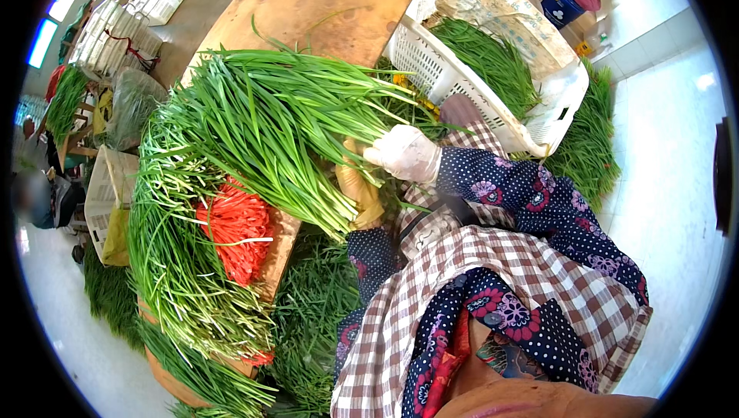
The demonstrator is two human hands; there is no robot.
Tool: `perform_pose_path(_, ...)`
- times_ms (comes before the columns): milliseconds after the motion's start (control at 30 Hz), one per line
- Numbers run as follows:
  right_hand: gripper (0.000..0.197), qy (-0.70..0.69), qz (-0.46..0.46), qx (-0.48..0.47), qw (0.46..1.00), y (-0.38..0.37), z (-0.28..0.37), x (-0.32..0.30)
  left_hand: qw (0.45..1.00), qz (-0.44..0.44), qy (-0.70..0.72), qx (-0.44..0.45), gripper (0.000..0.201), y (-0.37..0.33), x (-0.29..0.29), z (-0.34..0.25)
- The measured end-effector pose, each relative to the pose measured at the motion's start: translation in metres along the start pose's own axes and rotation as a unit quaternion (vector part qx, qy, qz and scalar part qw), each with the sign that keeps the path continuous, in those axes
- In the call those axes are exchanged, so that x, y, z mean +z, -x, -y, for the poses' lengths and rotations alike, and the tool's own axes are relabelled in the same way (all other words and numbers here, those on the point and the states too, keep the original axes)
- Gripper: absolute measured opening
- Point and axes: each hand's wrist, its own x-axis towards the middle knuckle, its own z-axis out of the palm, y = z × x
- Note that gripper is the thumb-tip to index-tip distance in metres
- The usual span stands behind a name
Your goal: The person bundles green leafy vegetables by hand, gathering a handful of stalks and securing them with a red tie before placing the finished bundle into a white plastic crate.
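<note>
A large loose bunch of garlic chives (269,110) spreads over the wooden board, its pale cut ends toward me. My left hand (360,191), in a tan glove, closes round stems near those ends; leaves partly cover its fingers. Beside it, my right hand (404,155) wears a white glove and pinches a few stems at the right side of the bunch. Left of my hands lies a bundle of red ties (236,237) on the board. More chives (181,264) with pale ends are heaped around the ties.
A wooden board (323,6) extends to the far side. At the right stands a white plastic crate (462,71) with chives inside; more chives (585,148) lie beside it. Loose greens (315,302) lie below the board's edge. A dark blue bucket (562,4) stands far right. Another person (50,198) is at far left.
</note>
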Motion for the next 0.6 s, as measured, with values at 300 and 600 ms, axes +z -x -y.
perform_pose_path(300, 0.002, -0.359, 0.045, 0.111, 0.926, 0.022, 0.02, -0.041, 0.982, -0.07, -0.149, 0.089, 0.022, 0.02, 0.024, -0.008)
perform_pose_path(600, 0.007, -0.164, -0.086, 0.088, 0.979, 0.013, -0.027, 0.005, 0.994, -0.029, -0.105, -0.017, 0.02, 0.011, 0.018, -0.01)
